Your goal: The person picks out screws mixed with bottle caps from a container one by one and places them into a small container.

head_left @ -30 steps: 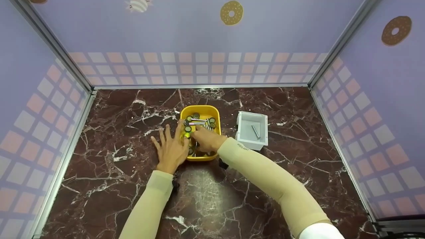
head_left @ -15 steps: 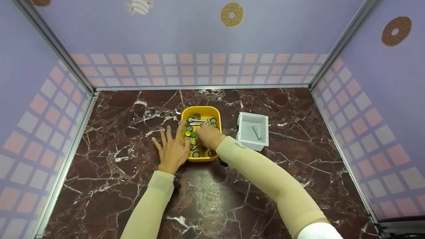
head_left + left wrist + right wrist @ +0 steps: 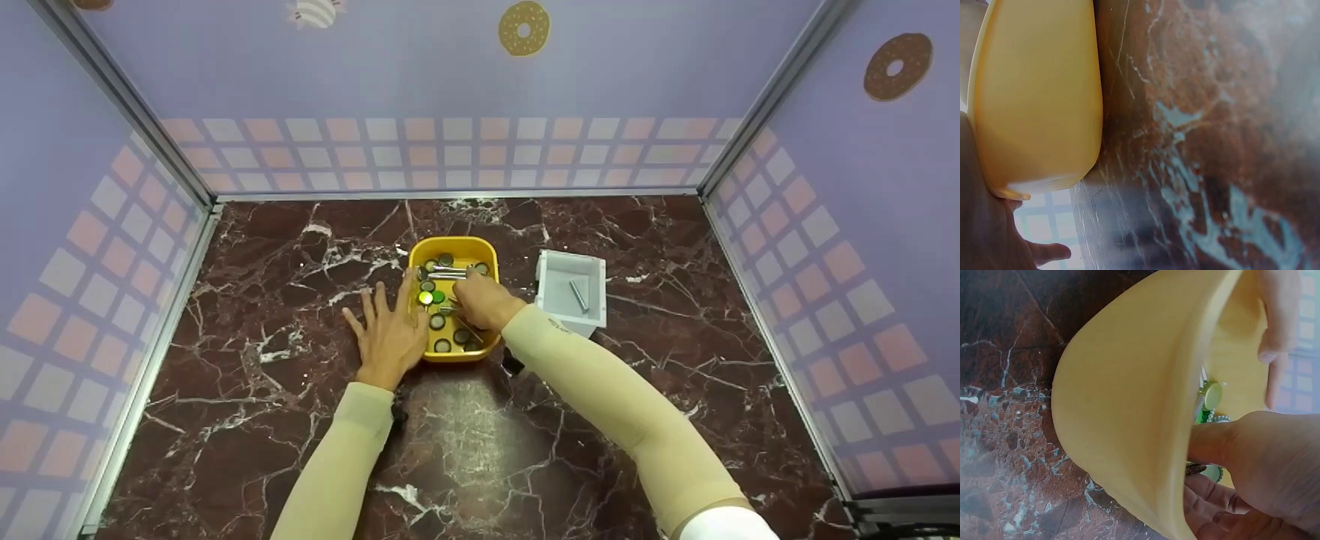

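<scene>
A yellow box [image 3: 452, 355] holds bottle caps [image 3: 442, 345] and silver bolts [image 3: 450, 274]. Spread fingers of my left hand [image 3: 390, 341] lie along its left rim, the thumb reaching over the edge; in the left wrist view this hand [image 3: 985, 225] is against the rim. Inside the box, my right hand [image 3: 484, 300] bends down at the right side among caps and bolts. In the right wrist view the box wall [image 3: 1123, 399] hides the fingertips of my right hand [image 3: 1264, 472], so what they grip cannot be told. A green cap [image 3: 438, 297] lies left of them.
Right of the yellow box stands a white-grey box [image 3: 572, 259] with one silver bolt [image 3: 578, 296] inside. Both stand on a dark red marbled table [image 3: 262, 300], bounded by patterned walls [image 3: 450, 90] at the back and sides.
My right hand has moved right and slightly toward the back within the yellow box, uncovering caps near its front end. My left hand has stayed at the left rim.
</scene>
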Tool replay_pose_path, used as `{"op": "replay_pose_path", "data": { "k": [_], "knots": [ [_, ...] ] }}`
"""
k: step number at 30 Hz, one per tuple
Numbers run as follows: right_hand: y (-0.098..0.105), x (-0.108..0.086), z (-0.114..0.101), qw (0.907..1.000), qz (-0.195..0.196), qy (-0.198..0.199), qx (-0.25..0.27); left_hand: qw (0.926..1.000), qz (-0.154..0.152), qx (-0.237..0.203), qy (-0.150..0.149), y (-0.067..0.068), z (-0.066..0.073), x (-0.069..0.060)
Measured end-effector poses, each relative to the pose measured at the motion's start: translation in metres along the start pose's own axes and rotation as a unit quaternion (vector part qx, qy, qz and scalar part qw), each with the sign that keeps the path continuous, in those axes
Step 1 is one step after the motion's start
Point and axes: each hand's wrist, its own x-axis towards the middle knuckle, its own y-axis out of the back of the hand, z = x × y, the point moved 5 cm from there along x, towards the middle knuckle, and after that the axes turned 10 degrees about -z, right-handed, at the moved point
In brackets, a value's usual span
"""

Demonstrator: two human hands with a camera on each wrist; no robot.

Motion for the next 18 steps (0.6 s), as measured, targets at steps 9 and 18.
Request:
{"op": "replay_pose_path", "data": {
  "k": [9,18],
  "knots": [
    [-0.010,0.018,0.023,0.9964,0.066,0.053,0.010,1.0000,-0.002,-0.003,0.002,-0.001,0.001,0.000],
    [0.015,-0.022,0.011,0.9892,0.054,0.062,0.122,1.0000,-0.003,0.000,0.009,-0.002,-0.001,0.002]
  ]
}}
